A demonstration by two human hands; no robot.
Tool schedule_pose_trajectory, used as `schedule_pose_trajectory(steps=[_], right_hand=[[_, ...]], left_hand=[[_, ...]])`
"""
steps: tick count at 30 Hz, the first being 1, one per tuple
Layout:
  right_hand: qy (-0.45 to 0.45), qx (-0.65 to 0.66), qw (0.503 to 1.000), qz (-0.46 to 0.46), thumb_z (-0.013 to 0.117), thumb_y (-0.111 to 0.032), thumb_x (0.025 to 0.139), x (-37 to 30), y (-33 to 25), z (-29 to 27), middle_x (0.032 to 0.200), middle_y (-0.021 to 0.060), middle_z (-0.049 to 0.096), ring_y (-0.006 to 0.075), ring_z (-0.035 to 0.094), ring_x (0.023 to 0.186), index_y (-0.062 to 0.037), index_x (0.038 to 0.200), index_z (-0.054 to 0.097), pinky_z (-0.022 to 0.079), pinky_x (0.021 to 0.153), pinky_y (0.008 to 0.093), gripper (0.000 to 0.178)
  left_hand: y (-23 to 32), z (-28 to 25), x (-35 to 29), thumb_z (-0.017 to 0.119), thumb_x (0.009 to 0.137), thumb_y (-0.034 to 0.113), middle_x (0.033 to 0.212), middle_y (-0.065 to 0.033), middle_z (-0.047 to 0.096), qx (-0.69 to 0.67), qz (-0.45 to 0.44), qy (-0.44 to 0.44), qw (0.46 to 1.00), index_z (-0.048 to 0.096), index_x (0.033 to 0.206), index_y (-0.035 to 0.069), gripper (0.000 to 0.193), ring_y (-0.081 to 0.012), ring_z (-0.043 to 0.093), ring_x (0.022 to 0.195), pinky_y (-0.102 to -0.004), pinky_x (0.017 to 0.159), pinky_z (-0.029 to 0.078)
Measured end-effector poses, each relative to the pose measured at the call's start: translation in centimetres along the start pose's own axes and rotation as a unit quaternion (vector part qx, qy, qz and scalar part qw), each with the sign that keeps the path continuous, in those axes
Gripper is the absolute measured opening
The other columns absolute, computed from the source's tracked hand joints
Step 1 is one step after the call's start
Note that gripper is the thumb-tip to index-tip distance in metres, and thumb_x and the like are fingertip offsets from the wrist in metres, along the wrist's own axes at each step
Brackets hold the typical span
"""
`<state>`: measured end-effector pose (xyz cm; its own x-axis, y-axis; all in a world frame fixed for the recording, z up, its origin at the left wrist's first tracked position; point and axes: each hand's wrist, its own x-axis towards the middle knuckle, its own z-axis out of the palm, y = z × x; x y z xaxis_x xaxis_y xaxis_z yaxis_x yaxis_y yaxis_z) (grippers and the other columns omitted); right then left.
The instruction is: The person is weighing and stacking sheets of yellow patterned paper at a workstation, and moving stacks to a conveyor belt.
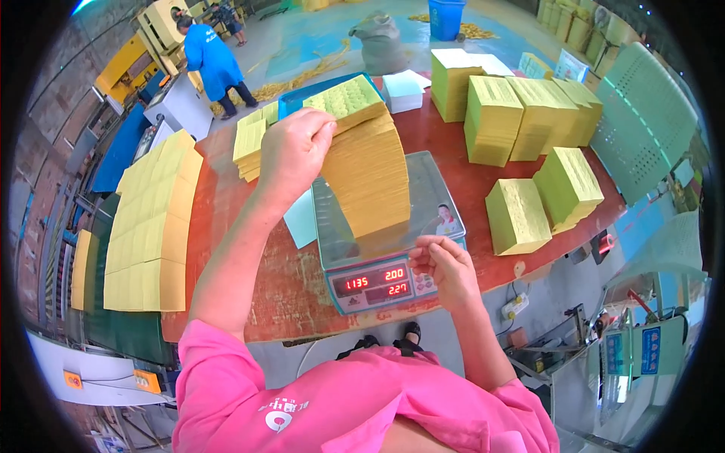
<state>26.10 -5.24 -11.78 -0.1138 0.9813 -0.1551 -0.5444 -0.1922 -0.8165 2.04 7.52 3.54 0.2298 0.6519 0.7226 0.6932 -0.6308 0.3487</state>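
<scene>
A tall stack of yellow paper sheets (370,177) stands on a digital scale (434,185) with a lit red display. Its upper block, embossed on top, sits slightly offset from the sheets below. My left hand (298,147) is closed at the near left corner of that block, fingers and thumb pinched on the sheets; the fingertips are partly hidden. Over the scale's front right edge hangs my right hand (447,268), fingers curled together, with nothing visible in them. A pale blue sheet (302,219) lies beside the scale, partly under my left forearm.
Bundled yellow paper blocks (151,226) fill the left side. More yellow stacks (495,113) stand at the back right of the red table (264,302), two nearer ones (521,215) by its right edge. Behind are a blue tray (291,102), a sack (380,45) and a person in blue (211,60).
</scene>
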Motion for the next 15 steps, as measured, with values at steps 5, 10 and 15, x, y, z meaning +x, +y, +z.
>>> schedule_pose_trajectory(steps=[5, 10, 15], right_hand=[[-0.021, -0.021, 0.999, -0.023, 0.049, -0.014, 0.099, 0.0, -1.7, 2.1, 0.097, 0.0090, 0.066, 0.0184, 0.065, 0.086, 0.0010, 0.112, 0.062, 0.052, 0.081, 0.0319, 0.024], [-0.051, -0.052, 0.996, -0.044, 0.050, -0.014, 0.098, -0.2, -2.2, 3.9, 0.096, 0.0070, 0.066, 0.0159, 0.064, 0.087, 0.0009, 0.110, 0.064, 0.052, 0.081, 0.0300, 0.023], [-0.065, -0.095, 0.991, -0.073, 0.050, -0.024, 0.100, 0.1, -3.7, 6.3, 0.100, 0.0081, 0.067, 0.0174, 0.064, 0.095, 0.0010, 0.113, 0.062, 0.052, 0.083, 0.0323, 0.030]], left_hand=[[-0.4, -0.5, 0.1, 0.065, 0.085, 0.008, 0.083, -0.0144, 0.068, -0.057, -0.004, 0.018, 0.998, 0.068, 0.085, -0.001, 0.010, -0.0288, 0.067, 0.075, -0.0354, 0.066, 0.051], [0.0, -0.6, -0.2, 0.063, 0.085, 0.006, 0.082, -0.0153, 0.068, -0.074, -0.005, 0.016, 0.997, 0.067, 0.083, -0.002, 0.009, -0.0284, 0.066, 0.075, -0.0350, 0.066, 0.050], [1.7, -2.5, -0.9, 0.063, 0.090, 0.008, 0.094, -0.0134, 0.070, -0.022, 0.002, 0.062, 0.998, 0.068, 0.100, -0.003, 0.016, -0.0223, 0.067, 0.089, -0.0318, 0.082, 0.050]])
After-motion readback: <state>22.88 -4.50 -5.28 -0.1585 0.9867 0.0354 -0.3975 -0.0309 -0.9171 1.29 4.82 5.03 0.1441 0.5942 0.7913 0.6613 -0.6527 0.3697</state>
